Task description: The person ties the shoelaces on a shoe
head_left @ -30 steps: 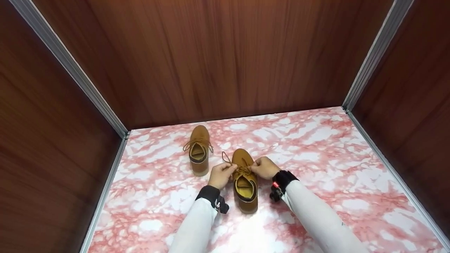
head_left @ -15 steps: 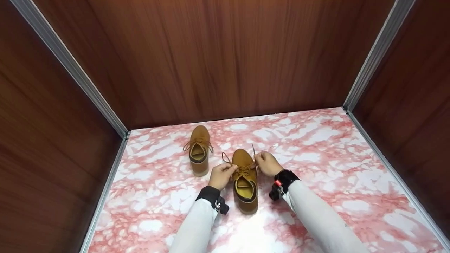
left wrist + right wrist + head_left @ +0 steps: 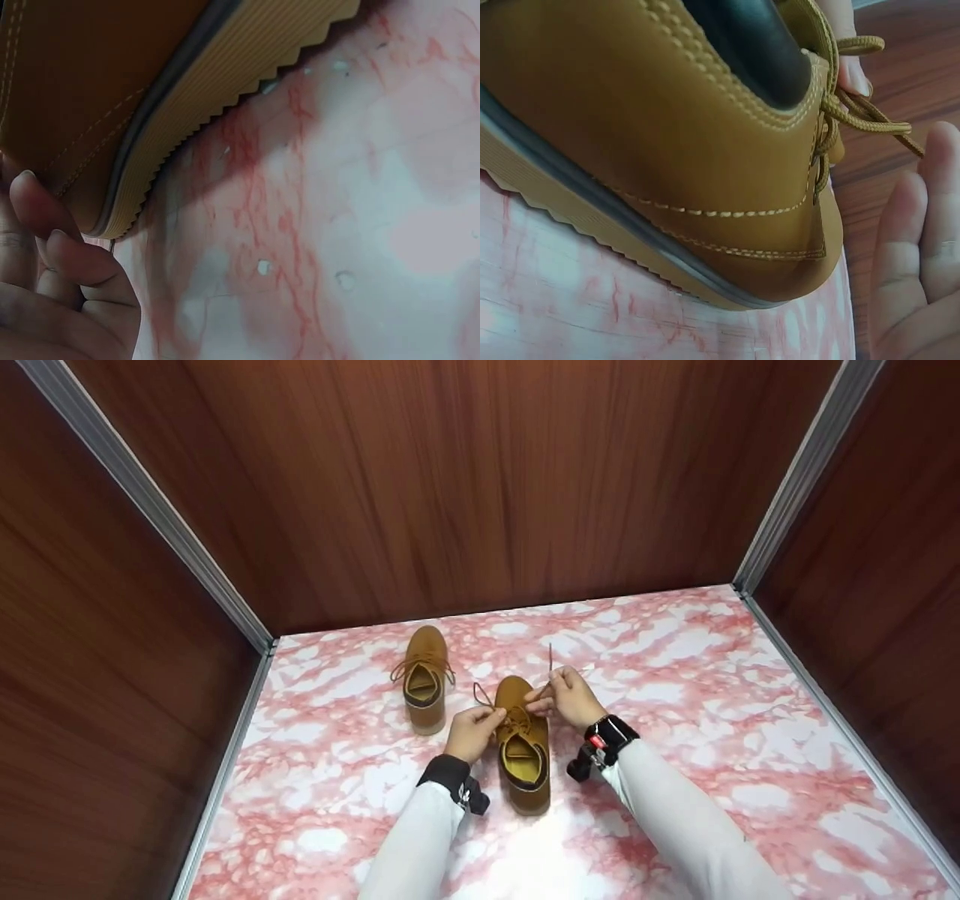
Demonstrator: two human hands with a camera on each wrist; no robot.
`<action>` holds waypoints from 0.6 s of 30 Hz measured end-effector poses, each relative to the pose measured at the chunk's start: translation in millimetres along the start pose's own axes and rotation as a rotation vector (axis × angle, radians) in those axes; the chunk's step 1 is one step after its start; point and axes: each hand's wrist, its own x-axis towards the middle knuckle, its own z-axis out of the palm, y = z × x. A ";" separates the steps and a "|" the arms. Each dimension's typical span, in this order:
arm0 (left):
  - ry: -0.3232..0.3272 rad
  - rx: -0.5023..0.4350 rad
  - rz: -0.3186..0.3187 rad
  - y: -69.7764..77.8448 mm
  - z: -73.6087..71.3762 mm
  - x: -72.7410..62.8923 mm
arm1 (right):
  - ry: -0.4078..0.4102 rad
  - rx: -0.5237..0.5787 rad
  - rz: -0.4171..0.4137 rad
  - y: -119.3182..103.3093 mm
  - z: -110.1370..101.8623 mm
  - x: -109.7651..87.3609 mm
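Observation:
A tan lace-up shoe (image 3: 528,800) stands on the floor with its toe pointing away from me. My left hand (image 3: 472,733) pinches a looped brown lace (image 3: 481,694) at the left side of the lacing. To the right of the toe, my right hand (image 3: 574,702) holds the other lace (image 3: 550,655), whose free end sticks up above the fingers. In the right wrist view, the lace (image 3: 866,120) runs from the eyelets toward the right fingers (image 3: 900,225). The left wrist view shows curled left fingers (image 3: 82,259) beside the shoe's side; their grip on the lace is hidden there.
A matching shoe (image 3: 427,718) stands farther off to the left, its laces tied in a bow. Brown wood-grain panels (image 3: 480,495) with metal corner strips enclose the back and both sides of the red-and-white marbled floor (image 3: 675,675).
My right hand has pulled a lace away from the lacing, first rightward, then up and forward, so its end now stands up. My left hand stays with its loop.

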 end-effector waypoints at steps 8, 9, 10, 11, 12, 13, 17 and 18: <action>-0.002 -0.018 -0.008 0.9 -0.4 0.0 | -0.029 0.042 -0.020 -6.6 -4.0 -2.9; -0.001 -0.021 -0.008 1.0 -0.4 0.0 | -0.033 0.055 -0.022 -7.6 -5.0 -3.0; -0.001 -0.026 -0.008 1.2 -0.3 -0.2 | -0.041 0.067 -0.024 -8.4 -6.1 -3.3; 0.000 -0.030 -0.009 1.2 -0.2 -0.3 | -0.043 0.077 -0.027 -9.1 -7.1 -3.7; 0.002 -0.031 -0.009 1.1 -0.1 -0.5 | -0.041 0.080 -0.030 -9.6 -8.2 -4.3; 0.004 -0.033 -0.009 0.9 0.0 -0.6 | -0.044 0.079 -0.034 -10.0 -9.3 -4.9; 0.016 -0.030 -0.010 0.6 0.1 -0.5 | -0.050 0.056 -0.042 -10.9 -12.5 -7.1; 0.018 -0.032 -0.008 0.8 0.2 -0.4 | -0.051 0.047 -0.044 -11.2 -13.1 -7.4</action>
